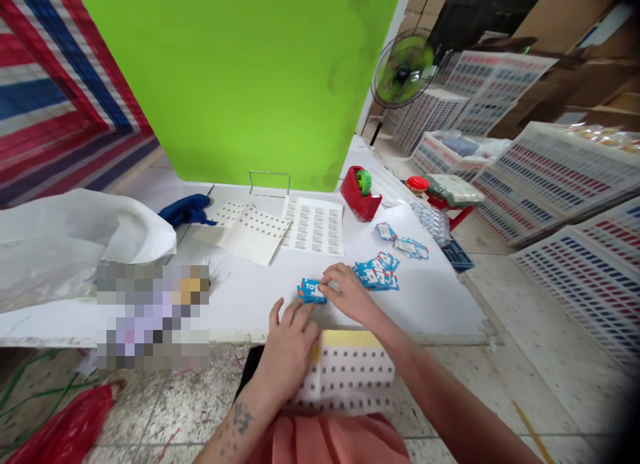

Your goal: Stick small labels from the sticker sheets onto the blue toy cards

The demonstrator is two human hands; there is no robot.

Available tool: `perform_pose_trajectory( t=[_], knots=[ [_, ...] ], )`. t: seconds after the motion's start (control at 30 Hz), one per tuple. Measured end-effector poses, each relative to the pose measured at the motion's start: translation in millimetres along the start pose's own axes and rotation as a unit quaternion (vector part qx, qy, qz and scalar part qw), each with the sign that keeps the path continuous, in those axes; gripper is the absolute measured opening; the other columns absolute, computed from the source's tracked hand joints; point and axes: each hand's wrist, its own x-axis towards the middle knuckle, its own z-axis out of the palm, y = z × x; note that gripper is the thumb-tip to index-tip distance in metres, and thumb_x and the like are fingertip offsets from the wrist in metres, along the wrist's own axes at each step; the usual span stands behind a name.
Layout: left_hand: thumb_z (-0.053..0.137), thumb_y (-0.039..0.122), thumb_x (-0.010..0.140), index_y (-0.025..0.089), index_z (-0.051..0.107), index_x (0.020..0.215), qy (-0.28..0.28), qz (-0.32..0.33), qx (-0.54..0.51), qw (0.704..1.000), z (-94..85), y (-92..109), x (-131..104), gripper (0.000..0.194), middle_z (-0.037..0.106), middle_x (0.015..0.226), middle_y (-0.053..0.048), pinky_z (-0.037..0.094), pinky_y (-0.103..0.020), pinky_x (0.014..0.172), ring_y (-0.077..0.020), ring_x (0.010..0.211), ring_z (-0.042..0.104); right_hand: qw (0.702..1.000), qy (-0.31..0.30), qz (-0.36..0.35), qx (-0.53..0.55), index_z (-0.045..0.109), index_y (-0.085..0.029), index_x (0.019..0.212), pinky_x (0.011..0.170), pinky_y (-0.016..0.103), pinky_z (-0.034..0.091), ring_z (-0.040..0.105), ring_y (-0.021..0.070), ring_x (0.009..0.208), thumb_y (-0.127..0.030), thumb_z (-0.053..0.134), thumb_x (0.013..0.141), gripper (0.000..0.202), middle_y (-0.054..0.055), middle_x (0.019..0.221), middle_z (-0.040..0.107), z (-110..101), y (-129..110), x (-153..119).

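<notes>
A small blue printed card (308,289) lies flat on the white table in front of me. My left hand (293,337) rests at the table's near edge with its fingers apart, the fingertips just below the card. Thumb and forefinger of my right hand (345,292) come together over the card's right end. Whatever is between those fingertips is too small to make out. Right of that hand is an overlapping pile of similar blue cards (383,279), with another group of cards (411,248) farther back. Across my lap lies a sheet of small dark printed labels (357,371).
Label sheets (315,227) lie at the table's back, before an upright green board (250,84). A red tape dispenser (361,194) stands right of them. White plastic (135,227) and a dark-blue object (185,211) are at left. Crates (555,177) and a fan (403,71) stand beyond.
</notes>
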Motion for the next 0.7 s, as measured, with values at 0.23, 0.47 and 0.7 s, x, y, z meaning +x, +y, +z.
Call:
perform_pose_trajectory(
  t=[0.23, 0.47, 0.7],
  knots=[
    [0.051, 0.02, 0.087, 0.022, 0.06, 0.088, -0.004, -0.015, -0.014, 1.0, -3.7, 0.0, -6.8, 0.009, 0.056, 0.121, -0.003, 0.02, -0.051, 0.107, -0.0229, 0.116, 0.044, 0.983, -0.035, 0.105, 0.145, 0.057, -0.019, 0.069, 0.055, 0.025, 0.04, 0.052, 0.0122, 0.056, -0.03, 0.064, 0.073, 0.014, -0.004, 0.059, 0.056, -4.5, 7.1, 3.9],
    [0.047, 0.015, 0.088, 0.023, 0.058, 0.09, -0.01, -0.028, -0.044, 0.999, -1.0, -4.2, -8.0, 0.014, 0.059, 0.112, -0.001, 0.019, -0.049, 0.106, -0.0201, 0.107, 0.048, 0.969, -0.032, 0.14, 0.201, 0.055, -0.02, 0.088, 0.046, 0.021, 0.033, 0.046, 0.0094, 0.049, -0.028, 0.065, 0.067, 0.025, -0.008, 0.055, 0.048, -41.1, 39.6, 3.6],
    [0.041, 0.013, 0.09, 0.022, 0.055, 0.08, -0.051, -0.048, -0.068, 0.995, -5.7, -3.8, -6.1, 0.019, 0.057, 0.079, 0.001, 0.026, -0.046, 0.095, -0.0186, 0.08, 0.049, 0.981, -0.014, 0.171, 0.088, 0.064, -0.016, 0.078, 0.047, 0.024, 0.034, 0.049, 0.0132, 0.052, -0.031, 0.061, 0.069, 0.018, -0.001, 0.056, 0.056, -69.7, 90.5, 2.8]
  ],
)
